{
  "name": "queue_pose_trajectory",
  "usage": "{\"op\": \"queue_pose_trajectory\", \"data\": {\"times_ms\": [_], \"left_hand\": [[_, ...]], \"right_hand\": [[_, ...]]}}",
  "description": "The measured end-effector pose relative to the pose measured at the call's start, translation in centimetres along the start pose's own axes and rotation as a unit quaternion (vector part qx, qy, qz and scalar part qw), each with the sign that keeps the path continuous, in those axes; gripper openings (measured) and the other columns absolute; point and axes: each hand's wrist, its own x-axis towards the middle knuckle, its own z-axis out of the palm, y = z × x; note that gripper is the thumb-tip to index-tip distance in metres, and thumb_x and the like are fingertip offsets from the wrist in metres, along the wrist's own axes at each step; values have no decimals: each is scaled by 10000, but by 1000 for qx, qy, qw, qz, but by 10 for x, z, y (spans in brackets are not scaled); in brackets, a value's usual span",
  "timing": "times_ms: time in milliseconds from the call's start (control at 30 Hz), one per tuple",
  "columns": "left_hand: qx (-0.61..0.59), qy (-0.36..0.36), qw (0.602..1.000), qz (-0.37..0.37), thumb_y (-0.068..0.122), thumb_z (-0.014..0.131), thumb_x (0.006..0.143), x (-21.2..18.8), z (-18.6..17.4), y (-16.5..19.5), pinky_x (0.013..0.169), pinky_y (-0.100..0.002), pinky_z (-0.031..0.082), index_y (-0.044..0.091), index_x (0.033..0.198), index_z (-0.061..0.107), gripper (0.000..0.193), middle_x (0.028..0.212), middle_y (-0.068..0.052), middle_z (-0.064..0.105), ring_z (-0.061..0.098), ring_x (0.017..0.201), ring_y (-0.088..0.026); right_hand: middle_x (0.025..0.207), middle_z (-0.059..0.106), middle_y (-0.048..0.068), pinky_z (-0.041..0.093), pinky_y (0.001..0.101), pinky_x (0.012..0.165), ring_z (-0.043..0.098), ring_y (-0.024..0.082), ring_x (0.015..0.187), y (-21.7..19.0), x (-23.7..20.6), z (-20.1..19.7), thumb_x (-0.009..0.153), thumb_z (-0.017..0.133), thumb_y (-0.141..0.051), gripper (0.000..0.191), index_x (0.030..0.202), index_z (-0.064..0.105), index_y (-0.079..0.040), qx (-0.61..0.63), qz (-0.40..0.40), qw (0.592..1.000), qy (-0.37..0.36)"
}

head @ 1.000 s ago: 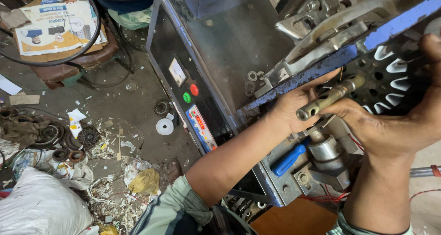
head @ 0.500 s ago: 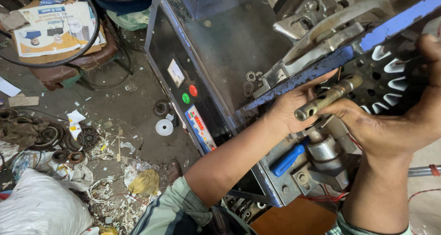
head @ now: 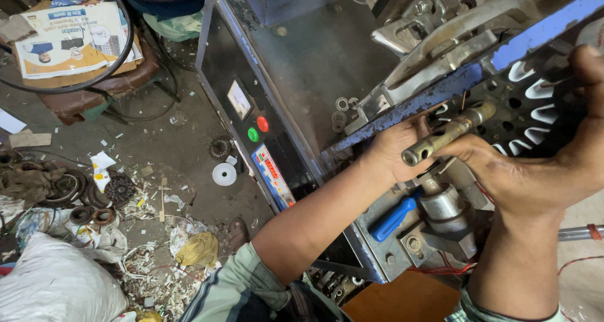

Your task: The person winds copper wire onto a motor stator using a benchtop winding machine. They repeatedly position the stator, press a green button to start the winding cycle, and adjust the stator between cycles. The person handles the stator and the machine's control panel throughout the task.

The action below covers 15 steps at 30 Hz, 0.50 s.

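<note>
At far left a white sack (head: 53, 287) lies on the littered floor beside rusty bearing rings (head: 85, 199), and above them a printed yellow and white poster (head: 69, 39) rests on a brown stool (head: 107, 89), ringed by a black cable. A small white tape roll (head: 224, 174) sits on the floor near the machine's black control panel (head: 251, 117), which carries a small white rectangular meter, a red button (head: 263, 124), a green button (head: 253, 134) and, lower down, a slanted blue and red label (head: 272, 174). Further right, the left hand (head: 396, 149) reaches under the blue frame edge (head: 415, 105); its fingers are hidden behind a brass-coloured shaft (head: 448, 132), so I cannot tell whether it grips. A blue handle (head: 393, 218) shows below the forearm. The right hand (head: 535, 165) curls around the far end of the shaft, thumb raised against a black toothed disc (head: 535, 102). Compared with half a second earlier, both hands and the shaft sit almost exactly where they were, with only a slight shift of view.
</note>
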Motion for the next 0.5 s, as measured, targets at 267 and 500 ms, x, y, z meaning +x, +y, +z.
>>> {"op": "queue_pose_trajectory", "data": {"times_ms": [267, 500], "left_hand": [[20, -13, 1000, 13, 296, 726, 1040, 0, -9, -2, 1112, -424, 520, 4, 1376, 619, 458, 1340, -149, 664, 637, 1260, -297], [-67, 37, 997, 12, 137, 615, 1149, 10, -54, -6, 1114, -304, 532, 6, 1315, 591, 213, 1348, -134, 641, 640, 1277, -234]], "right_hand": [[1469, 532, 174, 483, 309, 1164, 582, 235, 1320, 5, 1, -2, 630, 1023, -448, 1239, 1559, 415, 101, -17, -25, 1000, -6], [1510, 553, 197, 497, 319, 1141, 593, 260, 1311, 8, 4, -6, 629, 1003, -474, 1231, 1545, 424, 111, -41, -54, 998, -13]]}}
